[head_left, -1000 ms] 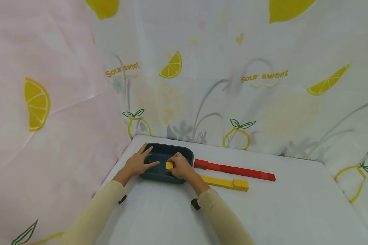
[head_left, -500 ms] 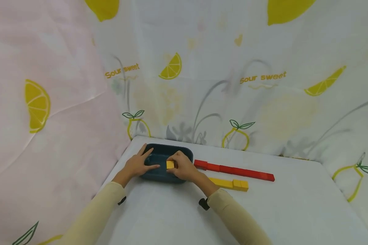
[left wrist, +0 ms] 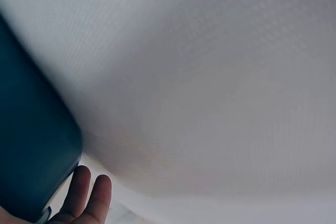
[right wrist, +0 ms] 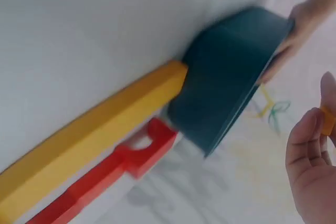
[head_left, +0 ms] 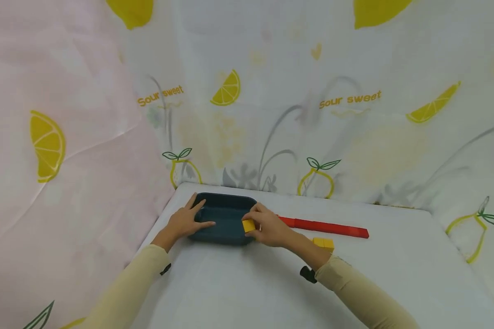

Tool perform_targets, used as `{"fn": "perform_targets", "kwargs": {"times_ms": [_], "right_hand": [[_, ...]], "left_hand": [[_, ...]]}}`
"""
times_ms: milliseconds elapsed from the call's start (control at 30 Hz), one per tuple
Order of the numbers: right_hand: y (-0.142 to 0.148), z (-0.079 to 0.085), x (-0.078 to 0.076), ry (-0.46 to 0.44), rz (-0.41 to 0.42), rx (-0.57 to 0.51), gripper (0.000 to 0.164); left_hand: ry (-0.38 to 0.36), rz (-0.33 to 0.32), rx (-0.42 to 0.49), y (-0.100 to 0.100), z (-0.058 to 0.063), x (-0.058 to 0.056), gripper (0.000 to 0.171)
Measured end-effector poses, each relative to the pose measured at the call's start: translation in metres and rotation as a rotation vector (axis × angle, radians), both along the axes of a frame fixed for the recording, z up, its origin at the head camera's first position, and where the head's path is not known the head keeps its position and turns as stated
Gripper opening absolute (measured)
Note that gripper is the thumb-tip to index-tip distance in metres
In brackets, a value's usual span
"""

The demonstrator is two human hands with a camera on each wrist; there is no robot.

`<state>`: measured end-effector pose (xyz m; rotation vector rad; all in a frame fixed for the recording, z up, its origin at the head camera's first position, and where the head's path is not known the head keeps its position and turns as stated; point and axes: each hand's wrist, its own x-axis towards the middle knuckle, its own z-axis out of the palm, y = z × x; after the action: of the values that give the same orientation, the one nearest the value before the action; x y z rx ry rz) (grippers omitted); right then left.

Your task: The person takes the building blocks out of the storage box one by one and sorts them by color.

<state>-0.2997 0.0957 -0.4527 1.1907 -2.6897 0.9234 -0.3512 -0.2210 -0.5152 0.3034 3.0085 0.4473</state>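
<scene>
In the head view my right hand (head_left: 271, 228) pinches a yellow block (head_left: 248, 225) between thumb and fingers, over the right end of a dark teal bin (head_left: 222, 241). The same block (right wrist: 327, 121) shows at the right edge of the right wrist view. My left hand (head_left: 184, 221) rests on the bin's left rim with fingers spread and thumb reaching over the inside. Two of its fingers (left wrist: 98, 198) stick out straight beside the bin's outer wall in the left wrist view. No other block shows inside the visible part of the bin.
To the right of the bin, a row of red blocks (head_left: 329, 227) lies on the white table (head_left: 238, 283). Nearer me runs a row of yellow blocks (head_left: 323, 243), partly behind my right forearm. A red arch block (right wrist: 137, 166) ends the red row near the bin. Printed cloth hangs behind.
My right hand has moved right with the yellow block, from over the bin's middle to its right end. The left hand has stayed on the rim.
</scene>
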Motion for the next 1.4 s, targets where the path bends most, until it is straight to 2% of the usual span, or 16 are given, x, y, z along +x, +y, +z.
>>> {"fn": "perform_targets", "kwargs": {"times_ms": [100,200,467,633,767,967,1400], "right_hand": [[0.026,0.006,-0.009,0.020,-0.065,-0.051,0.034],[0.051,0.007,-0.013,0.009,-0.145,-0.055,0.034],[0.111,-0.007,-0.002,-0.078,-0.262,0.057,0.032],[0.158,-0.012,-0.002,-0.092,-0.380,0.115,0.032],[0.190,-0.019,-0.003,-0.089,-0.455,0.136,0.032],[0.213,-0.037,0.000,-0.110,-0.492,0.169,0.031],[0.236,-0.072,0.000,-0.282,-0.469,0.223,0.039]], "left_hand": [[0.028,0.002,0.002,-0.001,-0.001,-0.001,0.107],[0.035,-0.001,-0.012,-0.002,-0.003,0.000,0.107],[0.019,-0.008,-0.008,-0.005,-0.013,0.006,0.107],[0.046,-0.020,0.012,-0.003,-0.007,0.002,0.108],[0.039,-0.020,0.008,-0.004,-0.001,-0.001,0.109],[0.047,-0.021,0.013,-0.007,0.001,-0.002,0.109],[0.039,-0.022,0.052,-0.003,0.001,0.000,0.106]]}}
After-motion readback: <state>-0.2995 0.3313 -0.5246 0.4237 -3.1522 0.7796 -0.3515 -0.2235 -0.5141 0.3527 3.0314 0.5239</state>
